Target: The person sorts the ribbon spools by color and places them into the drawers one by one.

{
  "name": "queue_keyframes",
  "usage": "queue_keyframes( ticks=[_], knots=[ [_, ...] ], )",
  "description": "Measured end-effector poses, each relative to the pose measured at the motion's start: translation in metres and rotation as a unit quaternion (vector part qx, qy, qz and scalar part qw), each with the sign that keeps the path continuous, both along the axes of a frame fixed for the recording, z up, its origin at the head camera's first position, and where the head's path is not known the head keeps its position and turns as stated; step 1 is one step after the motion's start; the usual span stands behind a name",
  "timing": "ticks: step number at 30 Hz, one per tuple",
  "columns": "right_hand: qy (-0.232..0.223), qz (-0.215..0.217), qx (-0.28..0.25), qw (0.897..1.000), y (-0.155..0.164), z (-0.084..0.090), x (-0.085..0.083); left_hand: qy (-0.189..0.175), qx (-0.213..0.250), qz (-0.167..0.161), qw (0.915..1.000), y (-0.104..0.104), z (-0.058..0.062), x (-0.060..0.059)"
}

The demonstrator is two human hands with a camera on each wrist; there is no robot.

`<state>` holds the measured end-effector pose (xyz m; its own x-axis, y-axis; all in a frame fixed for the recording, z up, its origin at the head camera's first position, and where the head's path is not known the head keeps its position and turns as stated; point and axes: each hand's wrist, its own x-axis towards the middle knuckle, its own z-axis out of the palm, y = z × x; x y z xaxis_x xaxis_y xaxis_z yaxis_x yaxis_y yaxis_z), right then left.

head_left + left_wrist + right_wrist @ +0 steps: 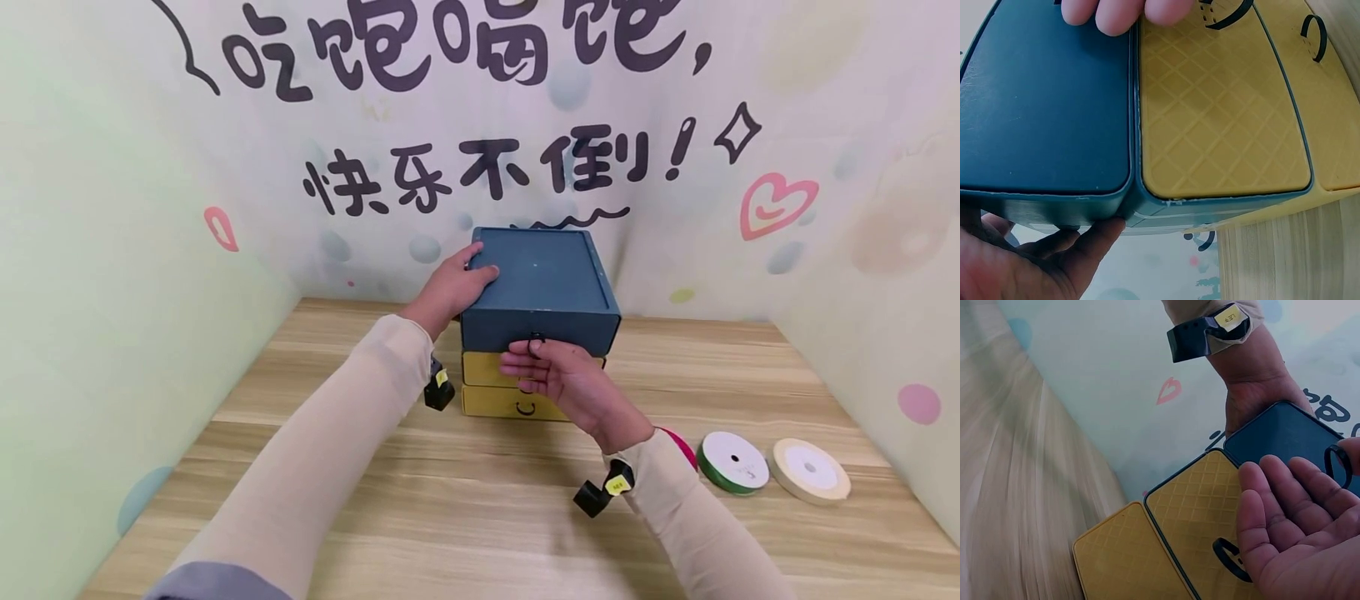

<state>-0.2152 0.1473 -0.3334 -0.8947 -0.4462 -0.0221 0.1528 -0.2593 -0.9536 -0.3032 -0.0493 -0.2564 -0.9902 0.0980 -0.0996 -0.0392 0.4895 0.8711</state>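
Observation:
A stack of drawers stands upright against the back wall, with a blue drawer (487,329) above two yellow drawers (483,402). My left hand (453,283) rests on the upper left edge of the blue top box (547,271), thumb on the lid. Low in the left wrist view, its straight fingers (1100,244) press the box's side. At the blue front, my right hand (566,375) pinches the black loop handle (1328,465) at the thumb. Its other fingers (1285,500) extend, palm up, before the upper yellow drawer (1197,494), whose own loop (1229,559) hangs free.
On the table (450,517) at the right lie a white-faced spool with green ribbon (735,461) and a cream ribbon spool (810,471). A red spool (678,446) is partly hidden behind my right forearm. A printed wall (420,150) stands close behind the drawers.

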Motion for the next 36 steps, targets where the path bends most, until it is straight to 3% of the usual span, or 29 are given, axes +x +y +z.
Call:
queue_keyframes(
  ticks=[16,36],
  knots=[
    [-0.008,0.011,-0.038,0.999,-0.0048,-0.0037,-0.0034,-0.002,-0.002,0.003,1.0000,-0.0002,0.0021,0.0014],
    [0.000,0.019,-0.021,1.000,-0.0014,-0.0071,-0.0004,-0.002,0.011,0.007,0.9999,0.0011,-0.0012,0.0015]
  ],
)
